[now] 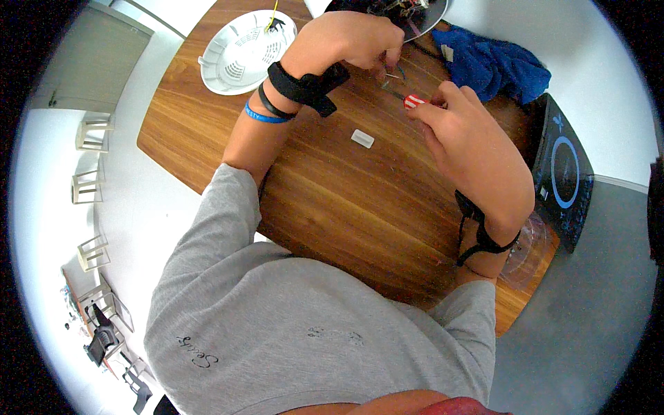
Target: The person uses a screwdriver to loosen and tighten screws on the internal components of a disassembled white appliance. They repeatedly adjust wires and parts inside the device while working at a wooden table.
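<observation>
My right hand (pixel 465 142) grips a small screwdriver with a red-and-white striped handle (pixel 413 101), its tip pointing left toward my left hand. My left hand (pixel 349 38) is closed over thin wires (pixel 393 75) just above the wooden table (pixel 346 200); what else it pinches is hidden by the fingers. Black straps wrap both wrists, and the left wrist also carries a blue band. A small white plastic block (pixel 362 138) lies on the wood below and between the hands.
A white round plastic cover (pixel 238 59) lies at the table's far left. A blue cloth (pixel 494 66) is bunched at the far right. A black induction cooktop (pixel 564 173) with a blue ring sits on the right edge. An opened device with wiring (pixel 394 8) lies at the top.
</observation>
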`<state>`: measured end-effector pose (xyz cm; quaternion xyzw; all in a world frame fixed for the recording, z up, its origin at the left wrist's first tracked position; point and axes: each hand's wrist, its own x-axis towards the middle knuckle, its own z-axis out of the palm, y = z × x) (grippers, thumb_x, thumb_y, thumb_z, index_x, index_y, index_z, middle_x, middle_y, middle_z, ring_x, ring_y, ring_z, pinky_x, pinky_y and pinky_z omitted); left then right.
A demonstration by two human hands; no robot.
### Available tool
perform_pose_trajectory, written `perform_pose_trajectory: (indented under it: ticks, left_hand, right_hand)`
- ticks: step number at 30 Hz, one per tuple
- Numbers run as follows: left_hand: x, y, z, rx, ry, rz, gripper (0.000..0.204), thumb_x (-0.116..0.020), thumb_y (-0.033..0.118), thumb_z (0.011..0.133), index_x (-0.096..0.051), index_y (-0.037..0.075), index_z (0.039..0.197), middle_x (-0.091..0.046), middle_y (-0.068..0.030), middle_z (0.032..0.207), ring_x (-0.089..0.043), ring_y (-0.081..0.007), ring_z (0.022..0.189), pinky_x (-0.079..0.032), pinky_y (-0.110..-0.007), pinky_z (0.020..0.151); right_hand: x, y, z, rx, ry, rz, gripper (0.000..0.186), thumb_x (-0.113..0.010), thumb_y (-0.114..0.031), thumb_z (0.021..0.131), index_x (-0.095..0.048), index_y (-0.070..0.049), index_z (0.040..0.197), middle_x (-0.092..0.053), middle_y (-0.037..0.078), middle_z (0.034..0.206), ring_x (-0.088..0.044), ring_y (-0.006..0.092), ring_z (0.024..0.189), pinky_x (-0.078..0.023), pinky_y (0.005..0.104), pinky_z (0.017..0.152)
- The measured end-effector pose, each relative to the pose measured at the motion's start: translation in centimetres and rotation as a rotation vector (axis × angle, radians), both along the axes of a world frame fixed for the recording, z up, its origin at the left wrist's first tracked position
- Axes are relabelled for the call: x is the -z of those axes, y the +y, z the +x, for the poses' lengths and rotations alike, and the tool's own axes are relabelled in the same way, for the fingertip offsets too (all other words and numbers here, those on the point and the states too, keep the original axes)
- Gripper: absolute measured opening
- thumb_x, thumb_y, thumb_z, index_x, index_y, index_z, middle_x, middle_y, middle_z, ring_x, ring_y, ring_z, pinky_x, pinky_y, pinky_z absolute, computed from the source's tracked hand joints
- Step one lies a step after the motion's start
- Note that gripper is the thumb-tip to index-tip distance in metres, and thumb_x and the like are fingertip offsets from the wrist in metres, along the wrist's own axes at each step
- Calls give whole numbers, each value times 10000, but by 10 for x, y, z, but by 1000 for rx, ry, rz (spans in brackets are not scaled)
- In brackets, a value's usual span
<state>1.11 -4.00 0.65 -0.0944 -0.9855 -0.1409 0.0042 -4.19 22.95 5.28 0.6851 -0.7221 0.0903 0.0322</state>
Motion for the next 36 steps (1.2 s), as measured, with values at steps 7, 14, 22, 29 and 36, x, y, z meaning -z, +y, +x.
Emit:
perform_pose_trajectory:
  ticks: [7,14,22,29,36]
  left_hand:
    - [-4,4,0,-18,7,-80,172,-798,157,825,-776,98,985,-771,-139,953,-744,-355,895,-566,-454,715]
    - [-8,12,42,114,551,305,164,-636,125,915,-699,58,1051,-699,-166,1009,-677,-360,934,-533,-390,789]
    - [-24,20,10,-19,24,72,97,-686,105,889,-677,46,966,-690,-178,952,-682,-370,937,-536,-413,789]
    - [-6,24,-11,80,136,-24,95,-773,121,825,-699,78,868,-727,-134,846,-714,-366,809,-538,-462,675]
    - [-10,20,22,107,77,-67,130,-765,60,798,-686,68,901,-703,-139,922,-687,-391,972,-551,-486,828]
  right_hand:
    - [-3,-2,0,-18,-60,157,367,-692,-15,842,-699,24,1206,-648,244,1177,-638,416,1129,-591,468,964]
    - [15,-12,-16,-28,-122,140,261,-686,-61,887,-739,-40,1142,-677,226,1089,-666,421,1065,-571,480,930]
    - [77,-32,-63,83,-129,309,192,-748,-84,847,-736,-59,1037,-713,200,1031,-683,431,1010,-565,487,861]
    - [92,-35,-67,171,-27,198,239,-796,-156,821,-699,-46,1009,-719,201,989,-700,424,996,-582,507,823]
    - [126,-45,-84,240,91,-26,216,-668,-210,973,-636,-31,1090,-697,244,940,-743,415,826,-613,512,663]
